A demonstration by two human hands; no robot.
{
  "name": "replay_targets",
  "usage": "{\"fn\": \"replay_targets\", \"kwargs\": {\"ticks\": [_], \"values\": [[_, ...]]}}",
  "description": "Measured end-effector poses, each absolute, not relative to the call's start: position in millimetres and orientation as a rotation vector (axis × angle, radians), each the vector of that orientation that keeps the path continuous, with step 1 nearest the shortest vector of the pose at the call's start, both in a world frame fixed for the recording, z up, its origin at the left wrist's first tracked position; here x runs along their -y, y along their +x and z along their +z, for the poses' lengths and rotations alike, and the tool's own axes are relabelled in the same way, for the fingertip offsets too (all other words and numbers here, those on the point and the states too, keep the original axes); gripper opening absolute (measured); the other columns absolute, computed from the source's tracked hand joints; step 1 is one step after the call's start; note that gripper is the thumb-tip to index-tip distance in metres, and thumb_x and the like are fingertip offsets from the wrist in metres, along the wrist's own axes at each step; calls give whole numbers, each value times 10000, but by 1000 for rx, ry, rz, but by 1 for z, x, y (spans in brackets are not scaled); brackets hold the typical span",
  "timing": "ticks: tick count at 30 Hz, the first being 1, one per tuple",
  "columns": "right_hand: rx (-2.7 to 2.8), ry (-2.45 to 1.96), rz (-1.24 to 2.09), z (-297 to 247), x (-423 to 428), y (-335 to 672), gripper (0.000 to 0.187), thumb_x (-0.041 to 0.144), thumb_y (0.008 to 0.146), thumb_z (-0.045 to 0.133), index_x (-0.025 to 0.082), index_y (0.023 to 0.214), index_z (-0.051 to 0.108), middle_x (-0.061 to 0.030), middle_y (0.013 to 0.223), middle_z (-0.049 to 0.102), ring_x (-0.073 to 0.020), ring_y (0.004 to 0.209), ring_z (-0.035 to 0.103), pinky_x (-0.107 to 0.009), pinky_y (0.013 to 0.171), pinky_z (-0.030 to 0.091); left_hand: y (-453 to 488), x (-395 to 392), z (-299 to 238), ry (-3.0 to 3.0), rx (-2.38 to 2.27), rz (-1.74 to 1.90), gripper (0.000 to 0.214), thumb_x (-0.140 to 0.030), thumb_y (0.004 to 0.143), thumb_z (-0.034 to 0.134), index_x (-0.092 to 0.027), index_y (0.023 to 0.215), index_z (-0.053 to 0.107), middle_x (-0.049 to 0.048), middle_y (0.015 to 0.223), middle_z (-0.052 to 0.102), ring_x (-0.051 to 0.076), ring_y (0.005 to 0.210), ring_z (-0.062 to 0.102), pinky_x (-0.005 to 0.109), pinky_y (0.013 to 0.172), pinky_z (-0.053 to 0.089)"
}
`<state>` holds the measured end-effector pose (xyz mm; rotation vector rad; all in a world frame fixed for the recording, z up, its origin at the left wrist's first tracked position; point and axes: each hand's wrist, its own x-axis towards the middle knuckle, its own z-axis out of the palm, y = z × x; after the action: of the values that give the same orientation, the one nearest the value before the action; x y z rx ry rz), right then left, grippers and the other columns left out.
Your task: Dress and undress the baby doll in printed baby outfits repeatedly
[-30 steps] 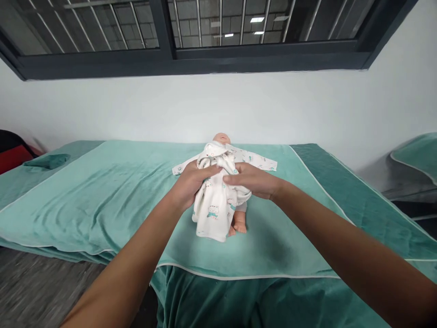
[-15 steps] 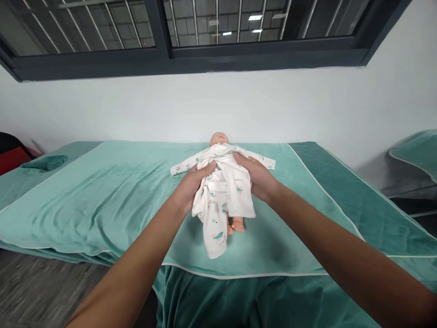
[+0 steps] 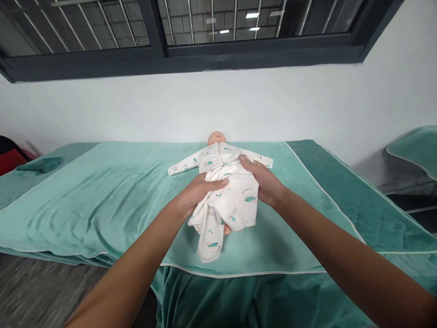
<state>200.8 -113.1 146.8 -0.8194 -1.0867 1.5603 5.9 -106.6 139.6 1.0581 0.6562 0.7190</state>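
Observation:
A baby doll lies on its back on a teal towel, head toward the wall, arms spread in a white printed top. Over its legs I hold a pair of white printed baby trousers. My left hand is closed on the trousers' left side at the waist. On their right side, my right hand grips the waist edge with curled fingers. One trouser leg hangs down toward the towel's near edge, and the doll's feet are almost hidden beneath the cloth.
The towel covers a bed draped in darker teal. A folded teal cloth lies at the far left beside something red. Another teal-covered bed stands at the right. A white wall and a barred window are behind.
Both hands have drawn the trousers down from the doll's chest to its legs. The doll's top is now uncovered and its feet are mostly hidden.

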Motion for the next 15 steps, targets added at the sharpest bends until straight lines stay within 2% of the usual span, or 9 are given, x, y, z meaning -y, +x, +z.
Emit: {"fn": "replay_targets", "kwargs": {"ticks": [4,8,12,15], "values": [[1206,-1029,1725,121,139,213,534,361,705,871,177,1177,702,-118,1121,756,-279,1012,718,-382,867,573,10,106,125,1005,-775,712,525,-354,687,844,-104,1124,698,176,1031,765,307,881,731,417,798,565],[1172,-1219,1777,88,174,219,500,413,754,811,172,1180,709,-122,1146,750,-307,1066,702,-451,949,538,11,113,104,1206,-938,539,385,-359,700,802,-157,1022,737,125,1060,772,325,999,710,414,852,542],[1242,-1413,1446,60,198,212,415,486,787,745,220,1106,746,-99,1169,745,-353,1138,658,-506,1011,489,18,127,95,1676,-985,386,258,-389,761,710,-224,953,762,87,1082,772,347,1087,672,415,912,499],[1314,-1433,1191,43,203,204,353,498,838,667,255,1080,752,-84,1225,721,-356,1174,626,-501,1037,464,27,135,91,1913,-1083,376,224,-345,773,679,-237,954,755,111,1110,759,358,1138,645,414,937,471]]}}
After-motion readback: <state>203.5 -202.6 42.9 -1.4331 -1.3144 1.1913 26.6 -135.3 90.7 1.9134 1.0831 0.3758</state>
